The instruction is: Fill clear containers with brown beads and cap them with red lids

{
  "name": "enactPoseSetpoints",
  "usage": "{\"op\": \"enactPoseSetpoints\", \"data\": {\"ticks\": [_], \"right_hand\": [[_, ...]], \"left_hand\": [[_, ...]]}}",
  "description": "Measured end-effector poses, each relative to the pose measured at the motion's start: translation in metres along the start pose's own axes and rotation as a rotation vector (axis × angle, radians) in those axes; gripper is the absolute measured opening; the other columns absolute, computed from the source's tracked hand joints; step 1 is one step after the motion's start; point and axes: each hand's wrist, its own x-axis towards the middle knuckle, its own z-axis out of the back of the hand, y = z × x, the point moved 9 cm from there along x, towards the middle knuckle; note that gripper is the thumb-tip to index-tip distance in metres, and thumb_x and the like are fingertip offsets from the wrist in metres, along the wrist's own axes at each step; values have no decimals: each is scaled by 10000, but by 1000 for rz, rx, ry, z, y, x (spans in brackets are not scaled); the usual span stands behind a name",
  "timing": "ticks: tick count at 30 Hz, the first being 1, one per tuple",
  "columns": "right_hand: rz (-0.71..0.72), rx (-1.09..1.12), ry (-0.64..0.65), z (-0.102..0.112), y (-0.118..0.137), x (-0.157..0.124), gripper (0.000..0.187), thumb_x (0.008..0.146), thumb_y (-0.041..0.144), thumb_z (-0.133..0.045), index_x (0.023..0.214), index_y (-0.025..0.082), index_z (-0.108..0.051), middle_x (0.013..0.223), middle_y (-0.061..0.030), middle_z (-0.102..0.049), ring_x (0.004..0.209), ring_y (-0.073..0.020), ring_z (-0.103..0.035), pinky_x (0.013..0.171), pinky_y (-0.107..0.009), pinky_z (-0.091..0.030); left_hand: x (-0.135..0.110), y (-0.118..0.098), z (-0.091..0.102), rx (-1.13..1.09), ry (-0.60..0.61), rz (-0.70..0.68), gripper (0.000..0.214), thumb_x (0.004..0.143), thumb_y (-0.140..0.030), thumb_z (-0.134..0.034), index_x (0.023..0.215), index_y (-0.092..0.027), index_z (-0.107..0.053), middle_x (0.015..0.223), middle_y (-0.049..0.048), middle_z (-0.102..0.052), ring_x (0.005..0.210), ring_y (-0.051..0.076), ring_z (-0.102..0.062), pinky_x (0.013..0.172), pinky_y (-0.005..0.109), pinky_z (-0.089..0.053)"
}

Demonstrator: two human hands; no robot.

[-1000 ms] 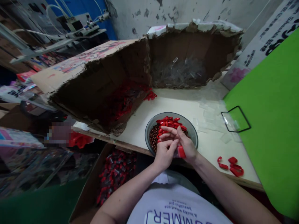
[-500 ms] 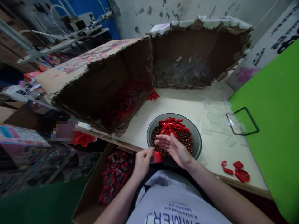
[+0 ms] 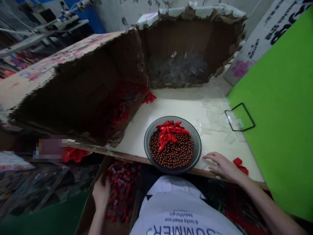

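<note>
My left hand (image 3: 101,192) is low over a cardboard box (image 3: 123,192) packed with small red-and-dark capped pieces, and its fingers are partly hidden at the box. Nothing shows in it. My right hand (image 3: 221,164) lies flat on the cream table (image 3: 176,106), fingers apart and empty, close to a few loose red plastic pieces (image 3: 238,162). Between my hands stands a grey bowl (image 3: 197,145), filled with round brown beads (image 3: 171,155). A small heap of red plastic pieces (image 3: 170,130) rests on top of the beads.
Two torn cardboard boxes lie on their sides at the back of the table, one holding red pieces (image 3: 114,112), the other clear plastic pieces (image 3: 178,68). A green board (image 3: 276,111) stands at the right, with a black-edged clear plastic sheet (image 3: 238,117) by it.
My left hand has dropped from beside the bowl to the box, and the red piece it held no longer shows. My right hand has moved off the bowl onto the table at the right.
</note>
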Motion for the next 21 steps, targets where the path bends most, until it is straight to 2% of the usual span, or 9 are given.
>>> {"op": "enactPoseSetpoints", "data": {"ticks": [2, 5, 6, 8, 10, 13, 15, 18, 21], "right_hand": [[38, -27, -18, -13, 11, 1, 265, 738, 237, -620, 975, 301, -718, 1067, -129, -659, 960, -330, -637, 844, -456, -523], [55, -31, -56, -20, 13, 8, 201, 774, 242, -572, 893, 324, -711, 992, -121, -665, 918, -309, -647, 825, -413, -527], [58, -27, -70, -19, 10, 9, 182, 789, 261, -559, 877, 323, -705, 956, -113, -670, 891, -300, -653, 809, -408, -533], [43, -24, -109, -9, 1, 8, 162, 814, 315, -542, 875, 297, -691, 905, -107, -676, 838, -292, -663, 761, -426, -544], [-34, -58, -210, 14, -9, 3, 195, 824, 371, -539, 896, 252, -676, 893, -109, -679, 787, -288, -665, 711, -444, -543], [-185, -124, -398, 53, -5, -7, 265, 836, 424, -544, 950, 214, -658, 940, -98, -687, 757, -252, -661, 683, -407, -532], [-170, -103, -440, 66, 22, -3, 261, 850, 417, -546, 978, 216, -654, 967, -85, -685, 772, -228, -657, 666, -361, -526], [13, -29, -378, 66, 80, 22, 228, 876, 365, -530, 1001, 220, -652, 967, -79, -674, 801, -212, -643, 706, -347, -522], [113, 37, -291, 58, 118, 53, 200, 886, 314, -527, 1007, 232, -663, 971, -66, -671, 852, -207, -634, 763, -352, -513]], "left_hand": [[4, -57, 12, -177, -94, -108, 379, 848, -368, -464, 1109, -144, -624, 1043, 135, -672, 1003, 278, -621, 875, 382, -477], [-3, -159, 28, -424, -171, -329, 304, 884, -334, -475, 1084, -148, -608, 1018, 103, -641, 930, 207, -614, 864, 329, -477], [-9, -196, 26, -470, -113, -430, 265, 897, -311, -463, 1057, -160, -611, 980, 86, -637, 885, 185, -612, 831, 307, -484], [-29, -267, 5, -451, 114, -671, 230, 914, -259, -442, 1046, -188, -616, 946, 68, -628, 883, 169, -596, 816, 285, -478], [-48, -313, -21, -293, 267, -826, 211, 889, -251, -498, 1056, -200, -617, 977, 76, -608, 928, 194, -572, 824, 305, -471], [-53, -342, -54, -55, 331, -889, 209, 864, -215, -522, 1052, -199, -612, 1023, 97, -574, 967, 235, -530, 824, 344, -459], [-46, -349, -66, 3, 340, -883, 219, 881, -162, -457, 1033, -196, -612, 1035, 108, -558, 982, 239, -511, 824, 350, -452], [-34, -356, -66, 1, 333, -861, 233, 882, -142, -433, 1018, -186, -617, 1036, 119, -546, 980, 244, -504, 819, 359, -450], [-36, -364, -48, -158, 341, -861, 217, 863, -180, -498, 1038, -192, -625, 1031, 103, -547, 996, 238, -510, 859, 357, -444]]}}
